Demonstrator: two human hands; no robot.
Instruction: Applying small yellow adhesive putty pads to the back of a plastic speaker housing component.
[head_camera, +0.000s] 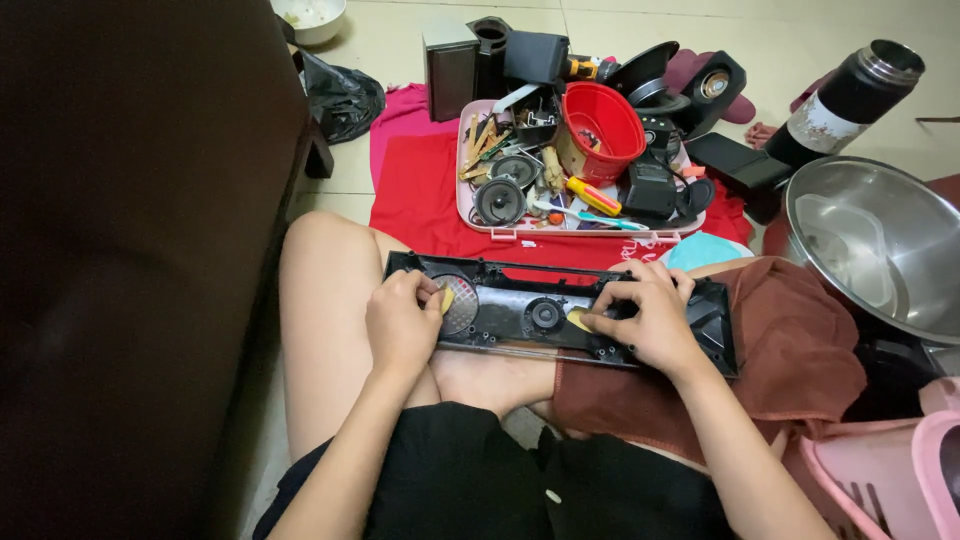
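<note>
Pressing small yellow pieces onto the long black speaker panel (530, 318), which lies across the lap and partly on a brown cloth (800, 360). Left hand (400, 325) closed on one yellow piece (447, 299) at the round mesh opening (460, 305); right hand (645, 315) curled narrow, fingertips pushing down near the other yellow spot (578, 320) (exact grip cannot be told). Probably best to keep the panel flat and steady, pressing evenly, not bending the thin plastic. Pink tray (480, 222) of parts, with a red bowl (600, 130) and loose speakers (500, 200), just ahead on the red cloth (420, 190).

hands: left (402, 322), right (645, 318) | on black speaker panel (520, 315); lap
</note>
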